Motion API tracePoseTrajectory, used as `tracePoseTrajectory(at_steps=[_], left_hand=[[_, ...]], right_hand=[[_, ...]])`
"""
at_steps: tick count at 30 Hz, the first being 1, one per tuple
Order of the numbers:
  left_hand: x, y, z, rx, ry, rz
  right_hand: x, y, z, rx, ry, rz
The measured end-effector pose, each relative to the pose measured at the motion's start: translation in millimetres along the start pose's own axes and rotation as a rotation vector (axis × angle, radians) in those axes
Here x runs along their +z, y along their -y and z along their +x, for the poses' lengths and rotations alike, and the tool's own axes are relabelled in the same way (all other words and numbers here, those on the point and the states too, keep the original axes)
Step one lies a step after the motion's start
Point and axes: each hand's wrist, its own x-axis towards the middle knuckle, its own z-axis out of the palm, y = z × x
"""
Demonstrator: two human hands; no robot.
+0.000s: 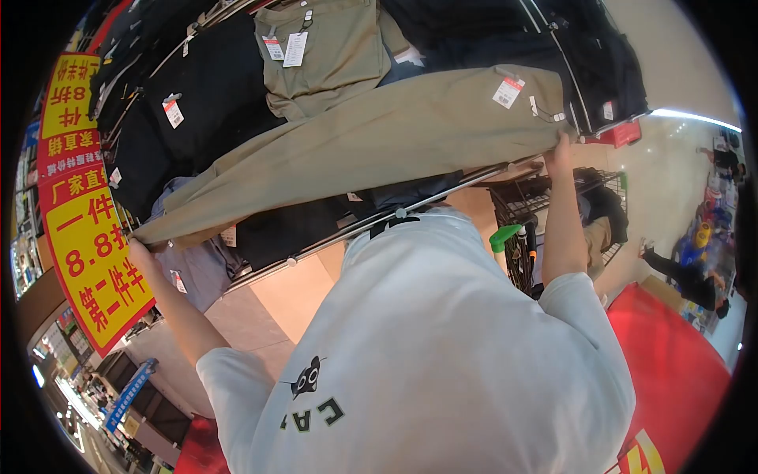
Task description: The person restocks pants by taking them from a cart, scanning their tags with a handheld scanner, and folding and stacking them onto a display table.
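A pair of khaki trousers (379, 146), folded lengthwise, is stretched across the front of a display full of clothes. My right hand (560, 150) grips the waist end, close to a white and red price tag (508, 92). At the far left, my left hand (140, 251) is closed on the narrow leg end. Its fingers are partly hidden by the cloth. Behind the stretched pair lies another khaki pair (328, 59) with two tags. Black trousers (213, 87) lie beside it, and a grey-blue garment (207, 272) hangs below my left hand's end.
A metal rail (339, 237) edges the display in front of me. By my right arm stands a wire basket (608, 186) holding clothes, near a green-handled item (504, 237). A yellow and red sign (91, 237) hangs at left; a red covering (663, 371) is at lower right.
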Motion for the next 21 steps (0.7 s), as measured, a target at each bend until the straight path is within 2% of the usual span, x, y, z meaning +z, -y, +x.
tracePoseTrajectory(at_steps=[1,2,3,5,6,8,9,12,13,15,16,17,18,19,20,21], left_hand=[[-0.8,-12.6,-8.7,0.084,-0.098,0.2],[-5.1,-16.6,-10.0,0.195,-0.046,0.384],[-5.7,-24.3,-7.4,0.195,-0.046,0.382],[-2.6,-35.4,0.3,0.346,-0.021,0.915],[0.6,-21.1,15.6,0.345,-0.021,0.913],[10.6,22.3,56.4,0.339,0.008,1.13],[17.2,24.5,51.4,0.341,0.007,1.128],[40.0,26.4,16.0,0.828,-0.191,0.941],[43.3,18.8,-6.7,0.826,-0.191,0.941],[50.5,0.7,-66.5,0.784,-0.101,0.389],[54.1,-2.8,-116.1,0.668,-0.063,0.33],[57.0,-13.2,-183.6,0.164,0.239,0.022],[67.8,-1.8,-242.3,-0.071,0.553,-0.224],[83.0,22.3,-266.9,-0.446,0.933,-0.237],[99.3,9.2,-325.0,-0.451,0.931,-0.125],[123.9,29.5,-348.6,-0.528,0.905,-0.195]], right_hand=[[2.2,2.3,-1.8,-0.001,0.002,-0.001],[4.5,5.4,-5.1,0.014,0.0,-0.017],[6.9,7.9,-8.6,0.03,-0.002,-0.034],[11.7,11.2,-14.4,0.025,0.005,-0.045],[13.4,12.5,-15.8,0.025,0.012,-0.058],[9.8,11.1,-10.4,0.036,0.022,-0.065],[8.9,9.3,-9.4,0.049,0.029,-0.071],[7.4,5.7,-9.1,0.043,-0.013,-0.085],[7.1,5.3,-11.3,0.043,-0.012,-0.086],[12.2,4.7,-17.6,0.029,-0.053,-0.094],[15.5,4.5,-21.0,0.027,-0.05,-0.09],[18.8,5.0,-24.9,0.0,-0.07,-0.065],[23.0,6.5,-27.7,-0.029,-0.09,-0.04],[29.6,9.7,-31.3,-0.032,-0.089,-0.039],[37.5,13.8,-35.5,-0.088,-0.064,0.005],[42.3,15.8,-41.1,-0.144,-0.045,0.05]])
